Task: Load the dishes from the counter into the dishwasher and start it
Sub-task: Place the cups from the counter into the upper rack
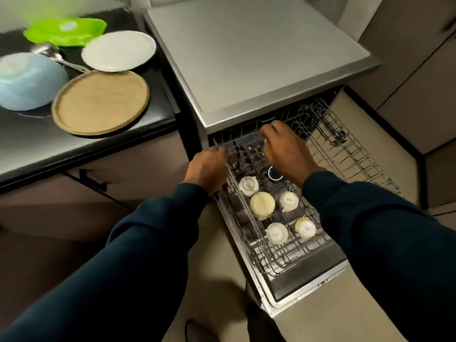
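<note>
Dishwasher (259, 60) stands open at centre, its upper rack (271, 248) pulled out toward six o'clock and the lower rack (350, 154) showing at three o'clock. The left hand (209, 169) grips the upper rack's left edge with curled fingers. The right hand (286, 146) reaches down into the back of that rack, fingers bent; whether it holds anything cannot be told. Upturned cups (262, 204) sit in the rack just below both hands. On the counter (29, 141) at ten o'clock lie a tan plate (101, 102), a white plate (118, 50), a pale blue bowl (27, 81), a spoon (56, 56) and a green container (66, 30).
</note>
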